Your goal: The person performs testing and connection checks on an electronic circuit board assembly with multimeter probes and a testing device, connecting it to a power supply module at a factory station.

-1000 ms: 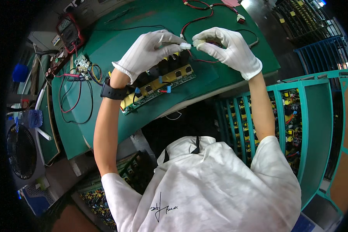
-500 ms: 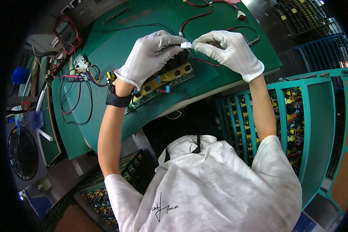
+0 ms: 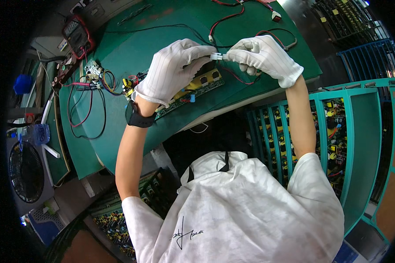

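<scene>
Both hands wear white striped gloves and meet above the green bench mat. My left hand (image 3: 173, 65) pinches one end of a small white plug connector (image 3: 217, 56). From the other side, my right hand (image 3: 265, 57) has thumb and forefinger closed on it, its other fingers curled below. Whether the connector's halves are fully joined I cannot tell. Thin red and dark wires (image 3: 241, 78) hang near my right hand. Below lies a circuit board (image 3: 202, 90) with yellow and black parts, partly hidden by my left hand and wrist.
A red multimeter (image 3: 77, 36) stands at the back left, its leads looping over the mat near a small board (image 3: 92, 70) with coloured wires. More red-black cables (image 3: 226, 18) lie at the back. To the right stands a teal rack (image 3: 360, 144) holding boards; a fan (image 3: 26, 171) is at left.
Both hands have shifted slightly right and a little down with the connector. My right hand has turned, and its lower fingers now show curled beneath.
</scene>
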`<state>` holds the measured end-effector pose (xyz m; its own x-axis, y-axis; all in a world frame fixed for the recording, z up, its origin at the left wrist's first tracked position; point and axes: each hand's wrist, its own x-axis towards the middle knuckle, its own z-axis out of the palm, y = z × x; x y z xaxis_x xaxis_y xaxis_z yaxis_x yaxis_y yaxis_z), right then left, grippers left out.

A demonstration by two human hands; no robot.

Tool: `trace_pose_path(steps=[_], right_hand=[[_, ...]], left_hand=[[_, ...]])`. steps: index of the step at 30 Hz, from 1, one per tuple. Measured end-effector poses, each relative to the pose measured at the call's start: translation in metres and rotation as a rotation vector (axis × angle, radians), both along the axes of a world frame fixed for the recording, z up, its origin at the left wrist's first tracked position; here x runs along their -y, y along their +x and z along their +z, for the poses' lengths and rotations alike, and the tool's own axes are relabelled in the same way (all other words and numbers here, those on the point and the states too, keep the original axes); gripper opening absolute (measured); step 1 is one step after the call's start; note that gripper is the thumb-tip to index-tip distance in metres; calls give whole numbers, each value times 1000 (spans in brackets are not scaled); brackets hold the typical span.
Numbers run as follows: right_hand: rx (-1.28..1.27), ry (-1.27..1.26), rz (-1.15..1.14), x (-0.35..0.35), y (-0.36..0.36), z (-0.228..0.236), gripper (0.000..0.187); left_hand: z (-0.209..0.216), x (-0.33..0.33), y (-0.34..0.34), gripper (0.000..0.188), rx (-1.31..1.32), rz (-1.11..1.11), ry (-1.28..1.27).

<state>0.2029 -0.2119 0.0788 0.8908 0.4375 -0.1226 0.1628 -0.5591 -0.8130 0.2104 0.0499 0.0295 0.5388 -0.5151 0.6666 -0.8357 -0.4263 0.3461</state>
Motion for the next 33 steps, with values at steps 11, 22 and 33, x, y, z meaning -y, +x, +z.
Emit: trace_pose_path(steps=[11,22,33], right_hand=[[-56,69,-18,-1,-1,-3,45],[-58,124,-70,-3,-5,-6,35],[-86,90,-61,3,-1,-11,35]], left_hand=[[4,0,-8,29,43,67,75],[0,5,-13,17,169,144,96],[4,11,-22,20,240,224,235]])
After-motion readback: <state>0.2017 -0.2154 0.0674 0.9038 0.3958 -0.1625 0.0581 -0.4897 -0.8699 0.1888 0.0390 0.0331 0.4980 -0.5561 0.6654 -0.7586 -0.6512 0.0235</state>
